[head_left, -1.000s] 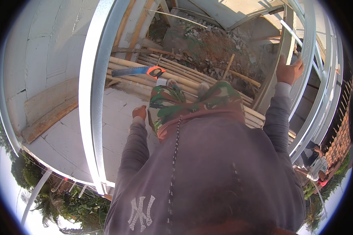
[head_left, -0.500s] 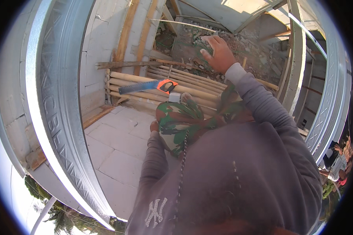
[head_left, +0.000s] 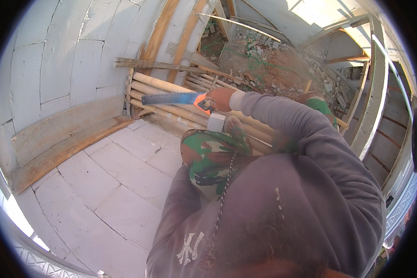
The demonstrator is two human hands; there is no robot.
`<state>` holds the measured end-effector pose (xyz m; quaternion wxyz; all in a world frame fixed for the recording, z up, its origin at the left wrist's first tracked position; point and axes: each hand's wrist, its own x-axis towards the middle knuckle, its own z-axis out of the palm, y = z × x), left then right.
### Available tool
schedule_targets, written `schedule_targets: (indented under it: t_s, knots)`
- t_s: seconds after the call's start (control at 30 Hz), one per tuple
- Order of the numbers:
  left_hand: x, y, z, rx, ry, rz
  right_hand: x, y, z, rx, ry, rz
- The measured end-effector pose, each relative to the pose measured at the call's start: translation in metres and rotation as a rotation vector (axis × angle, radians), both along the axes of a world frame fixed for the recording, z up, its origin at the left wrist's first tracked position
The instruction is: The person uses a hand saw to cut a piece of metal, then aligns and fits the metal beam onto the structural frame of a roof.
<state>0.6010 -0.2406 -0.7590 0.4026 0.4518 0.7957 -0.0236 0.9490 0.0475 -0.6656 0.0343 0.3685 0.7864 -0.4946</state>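
**A:** Where is the saw right now?

**B:** Your right hand (head_left: 221,99) is wrapped tight around the orange handle of the hand saw (head_left: 173,98). The blue blade sticks out flat to the left, just above the stack of bamboo poles (head_left: 171,95). The poles lie side by side at the foot of the grey block wall (head_left: 69,60).

**A:** And my other hand?

**B:** I cannot tell. Your left sleeve (head_left: 178,204) goes down beside your knee in the camouflage trousers (head_left: 208,155), and the hand is hidden there. So I cannot say if it is wide, closed, or holding something.

**A:** How do I do this bit well?

**B:** I think you are bringing the saw over to the poles. Keep your grip firm, like it is now, and keep the teeth pointing down and away from your knee, which is close below the handle. Let the blade come down gently on one pole, not two.

**A:** Anything to watch out for?

**B:** Round poles can roll. It would help to hold the pole still with your free hand, well away from the blade. Also, past the poles there is a pit of rubble (head_left: 273,60), so stay steady on the floor blocks (head_left: 106,185) on the near side of the poles.
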Motion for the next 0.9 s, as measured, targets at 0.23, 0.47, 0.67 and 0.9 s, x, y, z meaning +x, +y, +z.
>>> schedule_targets:
  t_s: [0.23, 0.47, 0.67, 0.9]
  knots:
    - [0.055, 0.01, -0.058, 0.1, 0.054, -0.126, -0.076, -0.022, -0.128, -0.048, -0.009, 0.102]
    - [0.107, 0.041, -0.092, 0.188, 0.085, -0.185, -0.081, -0.033, -0.215, 0.225, -0.085, 0.221]
    - [0.094, 0.037, -0.079, 0.199, 0.125, 0.035, -0.086, -0.045, -0.223, 0.529, -0.169, 0.355]
    - [0.029, 0.077, -0.07, 0.43, 0.228, 0.126, -0.066, -0.006, -0.193, 0.09, 0.169, -0.265]
